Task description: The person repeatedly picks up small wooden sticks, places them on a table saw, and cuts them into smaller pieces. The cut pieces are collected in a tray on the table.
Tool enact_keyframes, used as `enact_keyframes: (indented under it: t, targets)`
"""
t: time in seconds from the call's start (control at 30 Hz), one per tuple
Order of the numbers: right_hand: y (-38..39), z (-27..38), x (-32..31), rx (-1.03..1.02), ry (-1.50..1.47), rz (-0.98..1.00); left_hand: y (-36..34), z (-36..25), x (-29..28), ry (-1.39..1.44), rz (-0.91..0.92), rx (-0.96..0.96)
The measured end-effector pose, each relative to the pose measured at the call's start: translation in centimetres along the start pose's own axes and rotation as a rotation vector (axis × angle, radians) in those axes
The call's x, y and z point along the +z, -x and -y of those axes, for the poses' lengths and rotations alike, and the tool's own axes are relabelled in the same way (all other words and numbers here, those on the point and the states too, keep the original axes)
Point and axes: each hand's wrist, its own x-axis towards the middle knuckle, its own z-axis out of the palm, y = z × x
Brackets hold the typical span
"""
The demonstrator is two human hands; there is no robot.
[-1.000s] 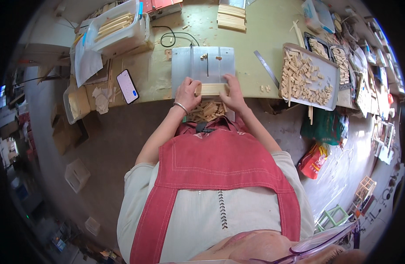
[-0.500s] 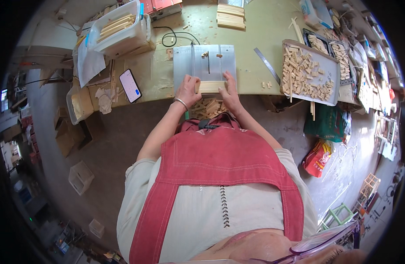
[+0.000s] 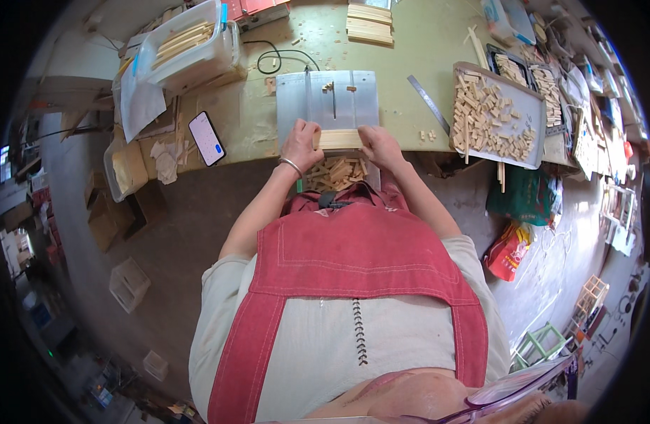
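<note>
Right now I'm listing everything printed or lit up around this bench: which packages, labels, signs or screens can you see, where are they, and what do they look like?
Phone: flat on the bench, left of the left hand; dark rectangle, screen lit pale blue.
Bag: on the floor to the right, below the bench; crumpled, red and yellow.
Screen: far left edge; small, glowing blue-white.

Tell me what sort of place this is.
Probably a small woodcraft workshop: a grey metal saw table on the green workbench, a grey tray of cut wooden blocks, and a clear plastic bin of wooden strips.
</note>
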Motion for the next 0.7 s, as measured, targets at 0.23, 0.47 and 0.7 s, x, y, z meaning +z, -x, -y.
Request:
enact_keyframes:
  t: [0.23, 0.47, 0.7]
  targets:
    - [-1.7, -1.0, -0.2, -0.020, -0.026, -0.055, -1.6, 0.0, 0.1, 0.029, -0.071, 0.059]
    - [-3.9, -1.0, -1.0, 0.034, -0.003, -0.063, -4.4, -0.7, -1.2, 0.011, -0.034, -0.003]
    - [-5.1, -0.7, -1.4, 0.050, 0.007, -0.034, -5.6, 0.8, -0.3, -0.020, -0.047, 0.010]
